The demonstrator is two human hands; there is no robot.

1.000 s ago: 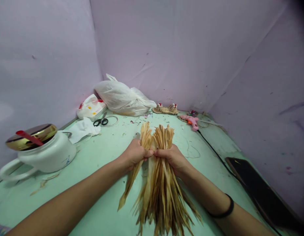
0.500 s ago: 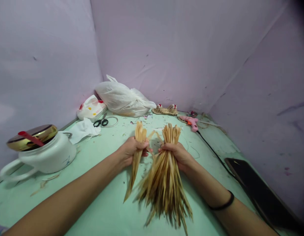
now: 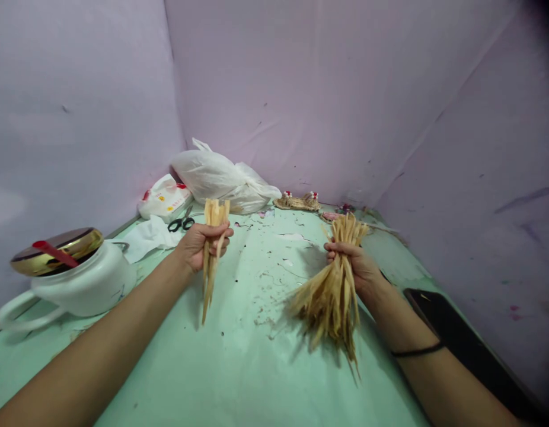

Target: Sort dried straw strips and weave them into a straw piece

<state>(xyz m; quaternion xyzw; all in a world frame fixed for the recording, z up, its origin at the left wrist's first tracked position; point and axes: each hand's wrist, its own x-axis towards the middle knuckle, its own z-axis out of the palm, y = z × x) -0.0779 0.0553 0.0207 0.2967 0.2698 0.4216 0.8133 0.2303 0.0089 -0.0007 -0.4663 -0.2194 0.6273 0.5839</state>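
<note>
My left hand (image 3: 206,244) is closed around a small bunch of pale dry strips (image 3: 211,273), whose wider ends point up and whose thin ends hang down. On the right, my right hand (image 3: 352,259) grips a much thicker bundle of dry strips (image 3: 332,302) near its top. The bundle's lower ends fan out toward the left and downward over the green tabletop (image 3: 257,367). A wide gap separates the two hands.
A white pot (image 3: 90,284) with a gold lid stands at left. Behind are scissors (image 3: 181,224), tissue pack (image 3: 165,198), plastic bag (image 3: 225,178), woven piece (image 3: 297,202) and partly hidden pink glue gun (image 3: 331,217). A dark phone-like slab (image 3: 461,344) lies right.
My hands have moved apart, the left one leftward with the small bunch and the right one rightward with the thick bundle. The thick bundle now covers most of the glue gun.
</note>
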